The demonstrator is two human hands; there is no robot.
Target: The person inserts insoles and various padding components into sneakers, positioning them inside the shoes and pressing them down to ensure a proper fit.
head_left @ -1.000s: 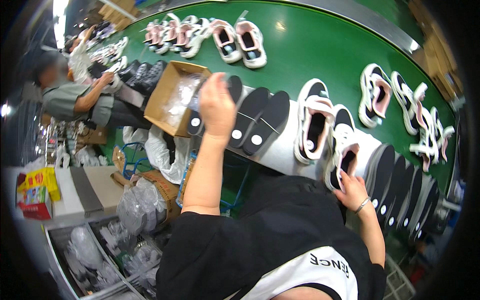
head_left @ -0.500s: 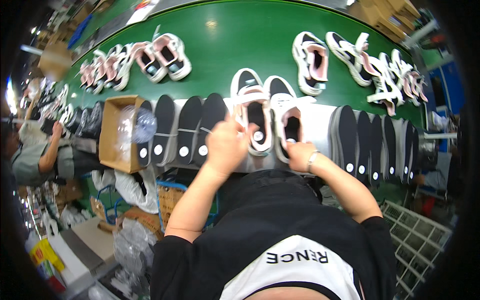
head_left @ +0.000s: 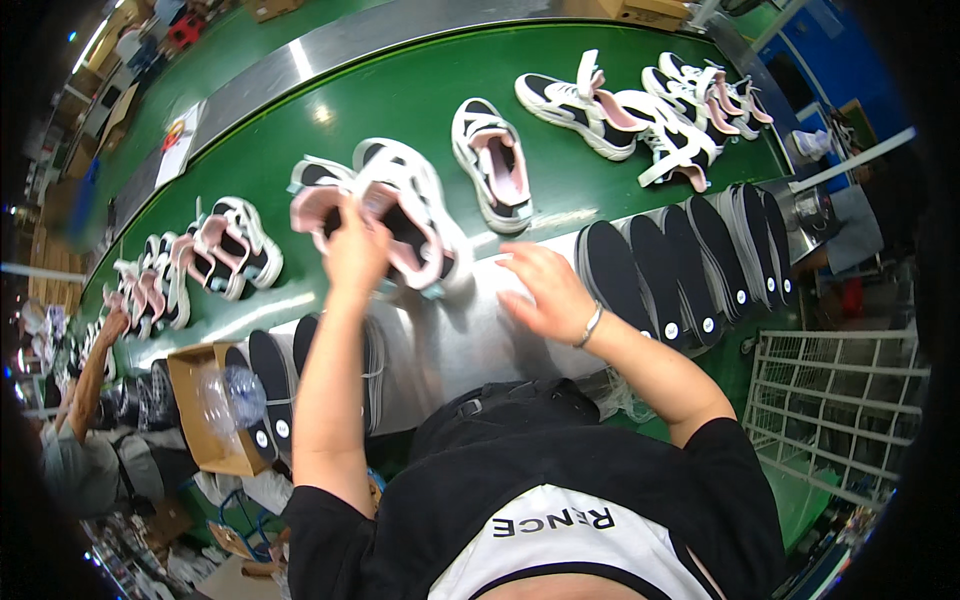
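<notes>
The person's left hand (head_left: 358, 252) is clamped on the adjoining pink-lined collars of 2 white-and-black shoes (head_left: 425, 185), located where the green work surface (head_left: 390, 100) meets the metal ledge (head_left: 455, 335). The right hand (head_left: 550, 292), fingers apart, is over the ledge, between the pair and stacked black insoles (head_left: 612, 262); 1 lone shoe (head_left: 477, 150) lies beyond it.

White-and-black shoes (head_left: 428, 205), linings (head_left: 318, 208) I see from afar as pink, plain green tabletop (head_left: 385, 110), silver strip (head_left: 450, 335) along its near edge, black insoles (head_left: 610, 265) there with white dots (head_left: 671, 330)
</notes>
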